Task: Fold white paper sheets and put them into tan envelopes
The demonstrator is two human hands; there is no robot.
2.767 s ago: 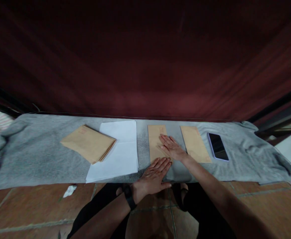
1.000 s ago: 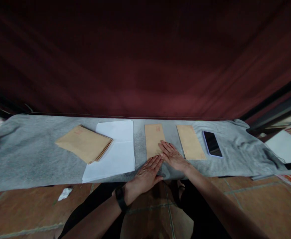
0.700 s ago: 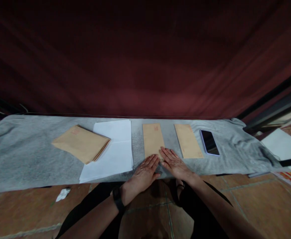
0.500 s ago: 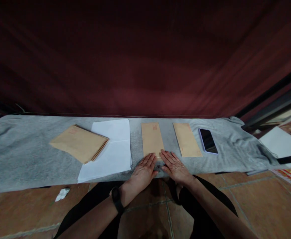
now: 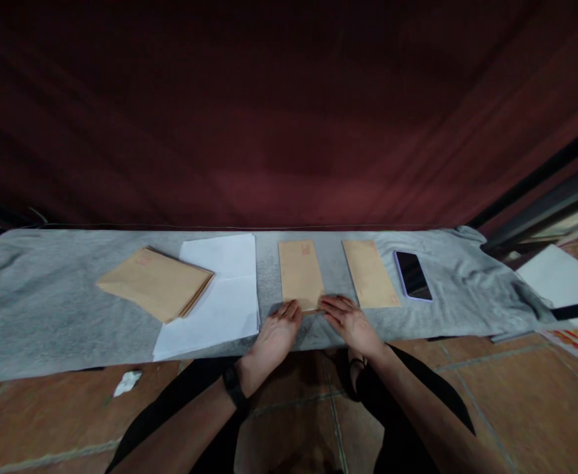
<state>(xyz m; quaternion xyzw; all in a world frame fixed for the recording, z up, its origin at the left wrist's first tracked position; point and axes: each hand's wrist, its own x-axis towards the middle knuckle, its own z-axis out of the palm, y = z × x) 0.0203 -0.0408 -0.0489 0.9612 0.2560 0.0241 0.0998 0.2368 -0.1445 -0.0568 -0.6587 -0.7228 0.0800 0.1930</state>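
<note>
A brown paper envelope [image 5: 299, 270] with small red print at its far end lies on the grey cloth in front of me. My left hand [image 5: 280, 331] has its fingers closed at the near left corner of this envelope. Closed at the near right corner is my right hand [image 5: 352, 322], its thumb tucked underneath and partly hidden. Between the hands shows the envelope's near edge, with a pale strip along it. A second brown envelope [image 5: 370, 273] lies flat just to the right, touched by neither hand.
To the left, a stack of brown envelopes [image 5: 153, 283] overlaps white paper sheets [image 5: 230, 296]. A phone [image 5: 413, 276] lies right of the second envelope. Grey cloth [image 5: 47, 296] covers the narrow bench. A dark red curtain [image 5: 289, 131] hangs behind; crumpled tissue [image 5: 127, 382] is on the tiled floor.
Both hands lay flat with fingers stretched over the envelope's near end; now their fingers are drawn in and closed at its near corners. The other things stay in place.
</note>
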